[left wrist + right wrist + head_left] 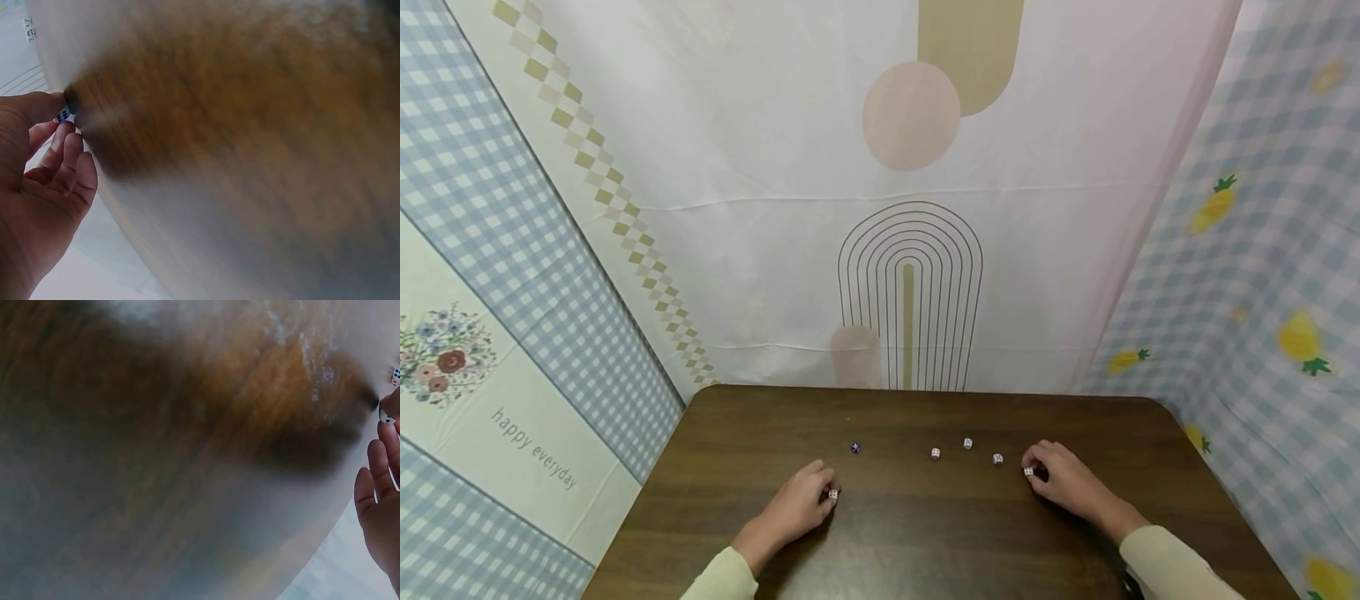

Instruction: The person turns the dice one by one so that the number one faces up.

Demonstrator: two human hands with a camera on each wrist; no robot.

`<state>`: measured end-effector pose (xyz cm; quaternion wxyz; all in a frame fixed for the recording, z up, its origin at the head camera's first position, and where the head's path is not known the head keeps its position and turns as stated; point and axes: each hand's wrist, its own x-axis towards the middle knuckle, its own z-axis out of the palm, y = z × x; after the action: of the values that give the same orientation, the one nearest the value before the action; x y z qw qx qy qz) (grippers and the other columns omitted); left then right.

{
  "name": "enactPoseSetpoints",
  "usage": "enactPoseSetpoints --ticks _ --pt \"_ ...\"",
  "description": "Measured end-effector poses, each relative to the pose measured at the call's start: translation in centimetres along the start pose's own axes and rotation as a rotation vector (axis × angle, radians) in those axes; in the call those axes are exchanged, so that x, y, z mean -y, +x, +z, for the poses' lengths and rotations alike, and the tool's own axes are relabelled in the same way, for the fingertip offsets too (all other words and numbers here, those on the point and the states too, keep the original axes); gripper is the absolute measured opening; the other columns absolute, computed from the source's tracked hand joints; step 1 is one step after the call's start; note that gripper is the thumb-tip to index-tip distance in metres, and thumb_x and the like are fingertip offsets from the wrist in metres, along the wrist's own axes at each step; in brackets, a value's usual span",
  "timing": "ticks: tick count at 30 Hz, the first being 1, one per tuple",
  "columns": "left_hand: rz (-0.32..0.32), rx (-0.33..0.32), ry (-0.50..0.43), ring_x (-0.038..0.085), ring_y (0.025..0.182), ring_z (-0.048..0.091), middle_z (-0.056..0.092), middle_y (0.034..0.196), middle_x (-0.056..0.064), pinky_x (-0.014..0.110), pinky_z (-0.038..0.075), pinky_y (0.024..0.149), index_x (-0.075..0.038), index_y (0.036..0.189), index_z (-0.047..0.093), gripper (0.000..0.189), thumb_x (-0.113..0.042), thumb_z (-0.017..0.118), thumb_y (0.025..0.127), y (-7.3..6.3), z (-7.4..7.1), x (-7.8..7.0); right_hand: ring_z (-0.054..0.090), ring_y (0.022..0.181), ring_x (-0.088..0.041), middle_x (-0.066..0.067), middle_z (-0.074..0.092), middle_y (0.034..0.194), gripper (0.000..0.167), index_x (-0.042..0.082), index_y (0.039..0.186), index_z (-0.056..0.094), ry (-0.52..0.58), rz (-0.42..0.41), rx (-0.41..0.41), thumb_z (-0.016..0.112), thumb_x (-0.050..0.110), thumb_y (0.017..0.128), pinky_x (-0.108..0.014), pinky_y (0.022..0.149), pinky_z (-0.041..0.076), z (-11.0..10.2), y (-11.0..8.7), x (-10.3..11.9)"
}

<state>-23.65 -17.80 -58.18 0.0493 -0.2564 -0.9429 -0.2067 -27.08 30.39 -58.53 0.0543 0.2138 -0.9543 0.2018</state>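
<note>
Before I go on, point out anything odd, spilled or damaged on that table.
Only the dark blue die stands out: its color differs from the white dice, and it sits apart from the three lying nearer the right hand. Nothing looks spilled or damaged.

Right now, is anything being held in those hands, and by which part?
The left hand pinches a white die by its sides; the right hand pinches another die likewise. Which faces are covered isn't clear.
</note>
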Motion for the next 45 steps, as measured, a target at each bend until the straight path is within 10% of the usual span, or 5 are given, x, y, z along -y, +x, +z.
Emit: enactPoseSetpoints --ticks 45 --pt "-0.016 0.023 -0.012 0.003 0.074 0.047 0.048 0.085 -0.008 0.026 0.045 0.066 -0.018 0.088 0.063 0.016 -0.011 0.077 0.090 -0.01 -0.28 -0.19 0.053 0.087 -0.007 0.010 0.059 0.094 0.014 0.018 0.098 0.066 0.020 0.039 0.035 0.076 0.012 0.090 -0.032 0.075 0.049 -0.04 -0.11 -0.05"
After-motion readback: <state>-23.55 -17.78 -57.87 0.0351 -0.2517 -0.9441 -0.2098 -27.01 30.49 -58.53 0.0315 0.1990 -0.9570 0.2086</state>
